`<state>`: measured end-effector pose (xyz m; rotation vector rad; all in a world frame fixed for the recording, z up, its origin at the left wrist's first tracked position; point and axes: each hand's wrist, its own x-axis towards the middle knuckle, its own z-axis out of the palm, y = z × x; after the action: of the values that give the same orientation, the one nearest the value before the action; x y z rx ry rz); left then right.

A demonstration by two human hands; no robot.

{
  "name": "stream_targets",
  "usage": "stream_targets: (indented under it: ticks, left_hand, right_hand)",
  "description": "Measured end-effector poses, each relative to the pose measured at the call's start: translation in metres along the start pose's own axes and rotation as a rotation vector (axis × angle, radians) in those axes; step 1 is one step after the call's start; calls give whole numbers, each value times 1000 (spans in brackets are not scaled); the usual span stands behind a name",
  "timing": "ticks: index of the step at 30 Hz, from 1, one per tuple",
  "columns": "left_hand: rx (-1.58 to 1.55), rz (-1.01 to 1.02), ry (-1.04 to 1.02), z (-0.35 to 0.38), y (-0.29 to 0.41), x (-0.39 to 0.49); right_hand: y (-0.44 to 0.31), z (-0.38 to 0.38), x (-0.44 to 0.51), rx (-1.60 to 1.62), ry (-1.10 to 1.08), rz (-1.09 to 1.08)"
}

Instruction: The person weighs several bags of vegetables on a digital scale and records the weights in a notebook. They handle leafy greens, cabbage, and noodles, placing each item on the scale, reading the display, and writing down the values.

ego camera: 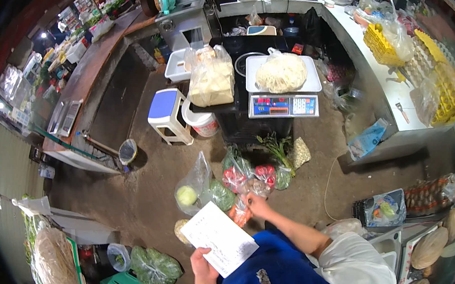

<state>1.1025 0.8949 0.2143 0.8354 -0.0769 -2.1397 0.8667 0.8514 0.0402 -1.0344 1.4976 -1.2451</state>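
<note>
My left hand holds a white paper pad by its lower left edge; handwriting covers part of the sheet. My right hand is curled around a slim dark object, probably a pen. Below that hand is a clear bag of carrots; whether they touch I cannot tell. Several more bagged vegetables lie on the floor just beyond: a pale round vegetable, green vegetables, red ones, brownish ones and a leafy bunch.
Ahead, a black stand bears a digital scale with bagged noodles, beside a bagged pale block. Left of it are a blue-topped stool and a white bucket. A counter with yellow egg trays runs along the right.
</note>
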Motion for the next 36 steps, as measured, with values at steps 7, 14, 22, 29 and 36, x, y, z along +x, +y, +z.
stream_targets:
  ticks: [7, 14, 22, 29, 36]
  left_hand:
    - [44, -232, -165, -29, 22, -21]
    - [105, -338, -249, -43, 28, -49]
    - [250, -394, -187, -49, 30, -73]
    - [312, -264, -248, -37, 46, -98]
    - [713, 102, -375, -44, 47, -110]
  right_hand:
    - [-92, 9, -61, -55, 164, 155]
    - [-218, 45, -161, 376, -174, 29]
    - [-222, 80, -196, 325, 118, 78]
    - [-220, 96, -217, 142, 111, -20]
    - [-211, 104, -216, -77, 35, -253]
